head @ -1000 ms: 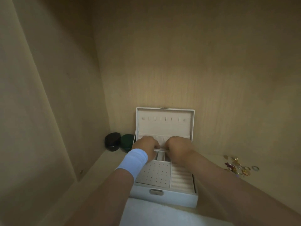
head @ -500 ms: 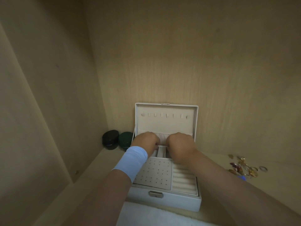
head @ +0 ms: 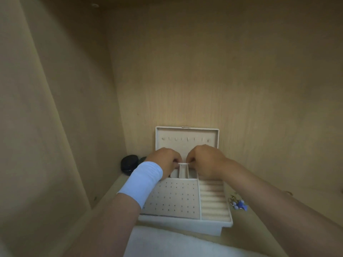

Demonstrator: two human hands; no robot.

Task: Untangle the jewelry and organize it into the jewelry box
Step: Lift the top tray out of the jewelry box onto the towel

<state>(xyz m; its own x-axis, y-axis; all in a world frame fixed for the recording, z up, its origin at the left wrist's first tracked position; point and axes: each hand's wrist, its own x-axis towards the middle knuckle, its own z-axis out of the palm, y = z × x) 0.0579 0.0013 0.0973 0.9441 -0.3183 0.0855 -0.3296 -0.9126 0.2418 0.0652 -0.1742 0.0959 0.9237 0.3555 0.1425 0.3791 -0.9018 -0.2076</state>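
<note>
A white jewelry box (head: 187, 135) stands open on the shelf, its lid upright with a row of small hooks. Its inner tray (head: 174, 199), with a dotted earring panel and ring rolls, sits raised and skewed over the box base (head: 204, 230). My left hand (head: 165, 160), with a white wristband, and my right hand (head: 206, 160) each pinch a divider of the small rear compartments of the tray. A tangle of jewelry (head: 238, 203) with blue beads lies right of the box, mostly hidden by my right forearm.
A black round case (head: 129, 164) sits in the back left corner, and a dark green one peeks out behind my left hand. A white cloth (head: 167, 242) lies in front of the box. Wooden cabinet walls close in at the left and back.
The tray has come up out of the box base and now covers the front clasp. Both hands keep their pinch at its rear. My right forearm now hides most of the jewelry pile.
</note>
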